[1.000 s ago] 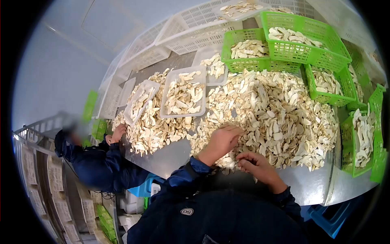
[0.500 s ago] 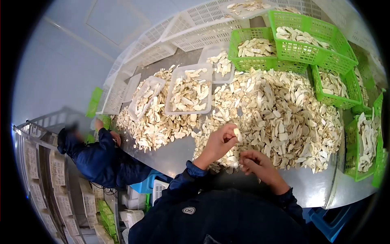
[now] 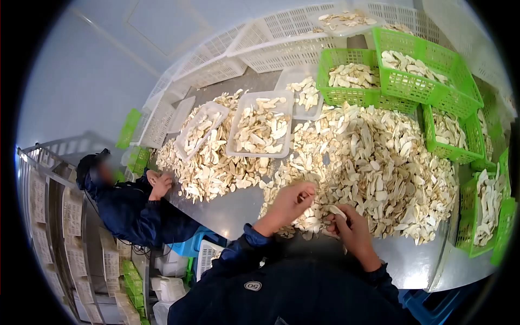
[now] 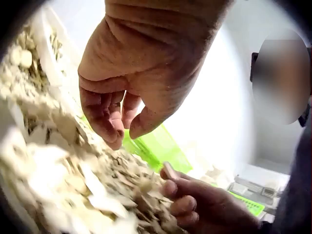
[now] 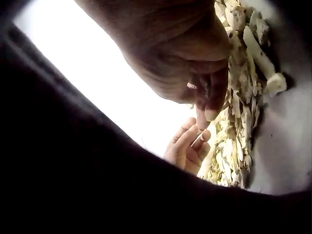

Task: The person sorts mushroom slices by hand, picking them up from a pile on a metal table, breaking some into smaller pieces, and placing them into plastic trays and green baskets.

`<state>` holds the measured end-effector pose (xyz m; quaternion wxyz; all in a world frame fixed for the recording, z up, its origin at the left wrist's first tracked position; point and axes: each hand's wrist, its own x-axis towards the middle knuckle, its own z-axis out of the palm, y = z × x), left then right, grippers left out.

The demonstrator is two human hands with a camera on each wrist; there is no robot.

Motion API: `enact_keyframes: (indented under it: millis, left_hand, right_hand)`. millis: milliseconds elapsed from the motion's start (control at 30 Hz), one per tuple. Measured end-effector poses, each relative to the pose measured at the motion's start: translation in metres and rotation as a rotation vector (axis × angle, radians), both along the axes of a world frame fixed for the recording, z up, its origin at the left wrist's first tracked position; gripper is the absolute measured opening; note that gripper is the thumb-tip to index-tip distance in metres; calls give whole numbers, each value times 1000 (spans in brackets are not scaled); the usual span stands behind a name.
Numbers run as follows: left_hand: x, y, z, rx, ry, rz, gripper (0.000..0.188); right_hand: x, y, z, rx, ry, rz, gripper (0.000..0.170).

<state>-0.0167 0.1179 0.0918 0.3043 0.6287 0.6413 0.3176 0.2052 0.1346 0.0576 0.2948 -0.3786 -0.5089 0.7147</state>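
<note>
A broad heap of pale dried mushroom slices (image 3: pixel 379 168) spreads over the metal table. My left hand (image 3: pixel 288 207) hovers above the heap's near left side. In the left wrist view its fingers (image 4: pixel 100 119) hang loosely curled, with a gap to the thumb and no slice visible between them. To its right, my right hand (image 3: pixel 355 230) pinches a whitish mushroom slice (image 3: pixel 337 212) between thumb and fingers at the near edge of the heap. The left wrist view shows this slice's tip (image 4: pixel 169 170) poking out above the right hand's fingers.
Green baskets (image 3: pixel 349 97) of slices stand behind and to the right. Clear plastic trays (image 3: pixel 260 154) with slices sit on a second pile (image 3: pixel 216 181). White crates (image 3: pixel 292 57) line the back. Another person (image 3: pixel 135 211) works at left, near a shelf rack (image 3: pixel 70 233).
My left hand first rose with a slice in its fingertips, then lowered without it. My right hand now holds up a slice. The other person's hands have shifted, and the view has moved slightly.
</note>
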Motion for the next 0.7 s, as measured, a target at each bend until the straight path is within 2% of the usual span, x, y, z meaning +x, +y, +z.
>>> enact_keyframes:
  millis: [100,200,300,400,500,567,600,700]
  left_hand:
    - [-23,24,0,93,296,-17,26]
    - [-40,52,-10,277,478,-111,31]
    - [-51,74,-31,373,626,-139,35]
    - [-54,85,-37,255,674,-171,33]
    - [-47,86,-28,100,665,-158,30]
    - [-44,82,-22,162,582,-162,28]
    - [-42,80,-19,194,540,-162,27]
    - [-36,73,-11,43,299,-121,28]
  right_hand:
    - [-3,-2,1,242,6,-111,30]
    - [7,2,13,335,-116,-76,33]
    - [10,2,0,214,7,-89,36]
    - [7,3,-8,52,230,-116,40]
    - [10,4,-2,-61,215,-35,38]
    - [11,5,-1,-112,210,33,38]
    - [11,6,-1,-136,207,67,38]
    - [9,6,-4,-168,261,79,38]
